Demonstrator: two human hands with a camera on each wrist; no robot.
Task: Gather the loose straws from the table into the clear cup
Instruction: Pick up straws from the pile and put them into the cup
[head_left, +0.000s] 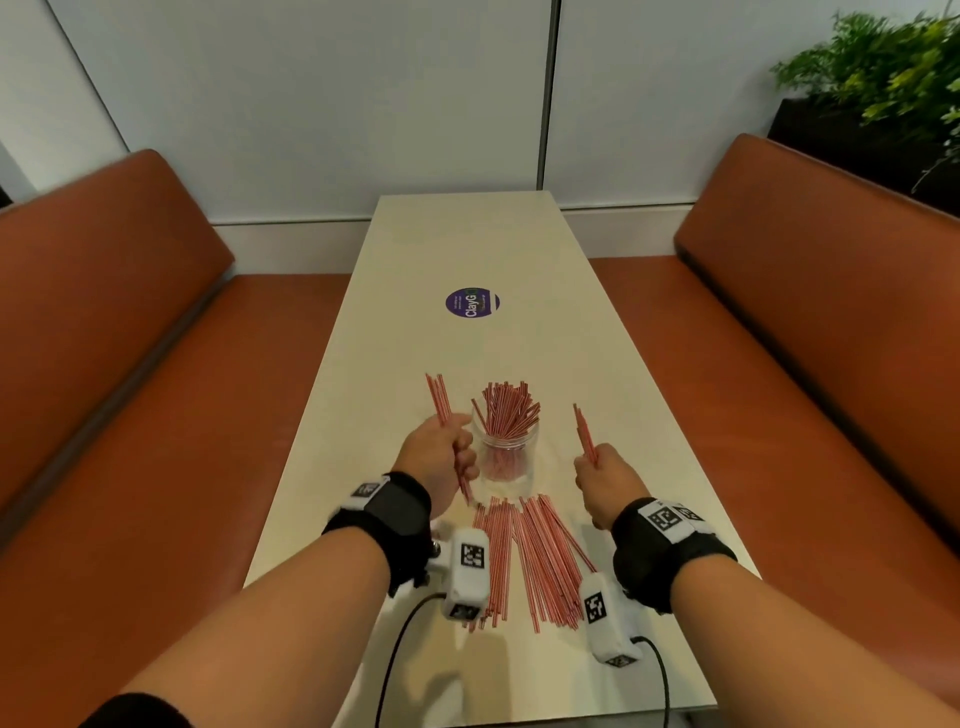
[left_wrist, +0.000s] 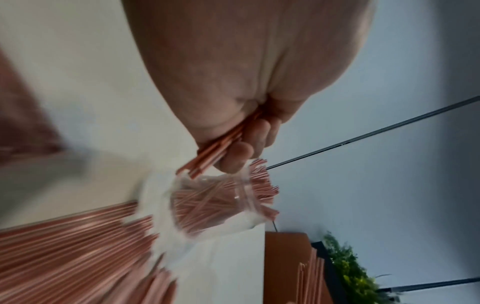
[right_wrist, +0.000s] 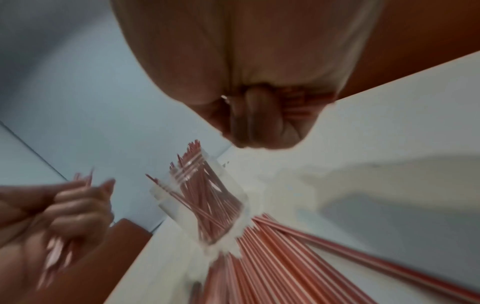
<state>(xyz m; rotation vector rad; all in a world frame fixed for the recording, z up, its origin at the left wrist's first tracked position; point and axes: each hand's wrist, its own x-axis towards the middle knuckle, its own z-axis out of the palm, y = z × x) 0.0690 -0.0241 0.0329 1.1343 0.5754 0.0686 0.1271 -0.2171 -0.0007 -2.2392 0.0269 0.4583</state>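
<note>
A clear cup (head_left: 508, 451) stands mid-table, packed with several red-and-white striped straws (head_left: 508, 411) that fan out of its mouth. My left hand (head_left: 442, 458) is just left of the cup and grips a bundle of straws (head_left: 439, 399) whose tips point up and away. My right hand (head_left: 609, 477) is to the cup's right, raised, gripping a thinner bundle (head_left: 585, 430). A pile of loose straws (head_left: 530, 556) lies flat on the table between my wrists, nearer than the cup. The left wrist view shows the cup (left_wrist: 207, 203) below my curled fingers (left_wrist: 239, 156).
The narrow cream table (head_left: 467, 249) carries a round purple sticker (head_left: 471, 303) beyond the cup. Orange bench seats (head_left: 130, 338) flank both sides. A plant (head_left: 883, 73) stands at the back right. Camera cables (head_left: 400, 654) trail from my wrists over the near table edge.
</note>
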